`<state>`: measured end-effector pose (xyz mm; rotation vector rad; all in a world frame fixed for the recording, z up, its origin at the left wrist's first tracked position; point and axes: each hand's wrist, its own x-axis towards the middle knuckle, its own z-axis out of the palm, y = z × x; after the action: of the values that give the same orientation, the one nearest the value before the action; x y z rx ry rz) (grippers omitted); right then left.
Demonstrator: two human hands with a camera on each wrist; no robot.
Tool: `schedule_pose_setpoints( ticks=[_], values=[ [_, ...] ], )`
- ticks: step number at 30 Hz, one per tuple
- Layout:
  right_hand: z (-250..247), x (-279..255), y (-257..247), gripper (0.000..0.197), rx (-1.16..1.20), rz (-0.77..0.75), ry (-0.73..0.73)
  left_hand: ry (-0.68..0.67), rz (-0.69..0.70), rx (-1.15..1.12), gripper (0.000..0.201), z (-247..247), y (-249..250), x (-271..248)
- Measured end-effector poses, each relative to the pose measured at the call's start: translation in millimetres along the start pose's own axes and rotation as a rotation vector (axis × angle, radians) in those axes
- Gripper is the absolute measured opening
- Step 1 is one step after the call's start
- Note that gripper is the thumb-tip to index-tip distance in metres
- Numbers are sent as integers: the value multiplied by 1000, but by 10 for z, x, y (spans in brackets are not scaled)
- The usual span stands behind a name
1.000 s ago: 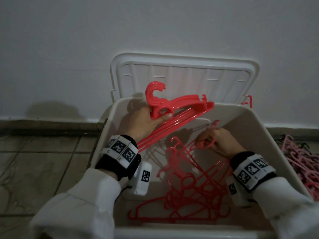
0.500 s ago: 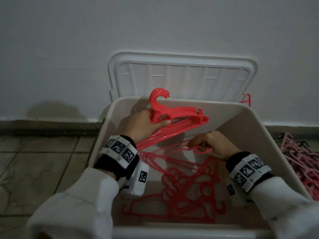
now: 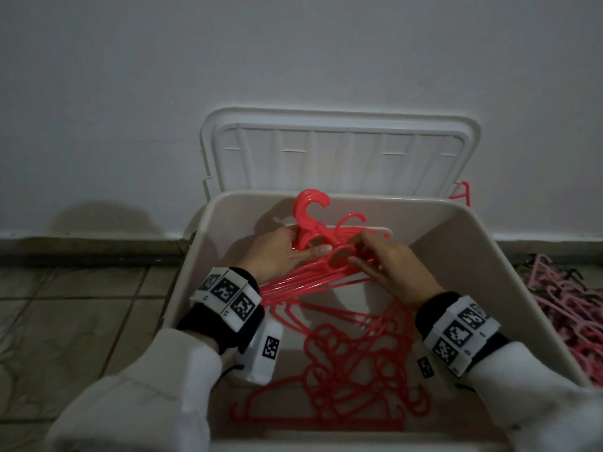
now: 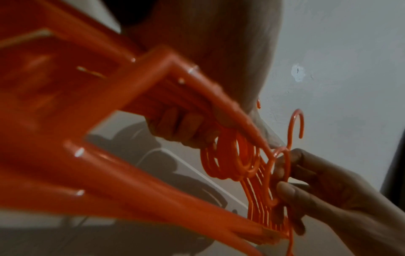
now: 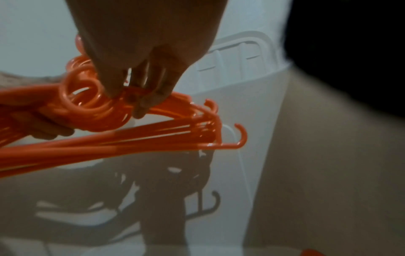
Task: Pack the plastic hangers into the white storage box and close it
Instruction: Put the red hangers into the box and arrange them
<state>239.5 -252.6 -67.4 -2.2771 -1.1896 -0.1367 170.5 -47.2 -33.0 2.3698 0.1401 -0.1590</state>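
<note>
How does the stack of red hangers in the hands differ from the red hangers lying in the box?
The held stack is aligned, hooks together, gripped by the left hand and right hand above the box floor. The loose hangers lie tangled, pointing different ways, untouched on the bottom of the white box. Both are the same red plastic type.

The floor point(image 3: 75, 321) under me was tiled in a dull grey-brown with dark grout lines, running up to a low skirting edge at the wall. The white storage box point(image 3: 509, 288) sat right on those tiles, pushed close to the wall — its lid point(image 3: 339, 151) stood upright behind it, leaning on the wall. Off to my right, just beside the box, a messy heap of pink hangers point(image 3: 567, 318) lay straight on the floor too.
</note>
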Motion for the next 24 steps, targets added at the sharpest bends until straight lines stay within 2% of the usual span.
schedule_pose_setpoints(
  ticks=[5,8,11,14,19,22,24],
  values=[
    [15,-10,-40,29,-1,39,225,-10,36,-110,32,20,7,-11],
    [27,12,-85,24,78,-17,229,-24,85,-139,46,46,16,-30],
    [60,19,-128,19,41,-98,254,-45,79,-143,47,99,-12,1],
    [37,5,-129,20,31,-96,302,-77,64,-87,48,138,-43,30],
    [0,39,-123,23,-122,-92,403,-73,28,1,42,109,-77,67],
    [-11,23,-18,28,-66,-67,320,-59,-13,77,38,98,-71,51],
    [22,-24,70,27,-22,-29,123,-42,-43,114,42,88,-45,29]
  ],
)
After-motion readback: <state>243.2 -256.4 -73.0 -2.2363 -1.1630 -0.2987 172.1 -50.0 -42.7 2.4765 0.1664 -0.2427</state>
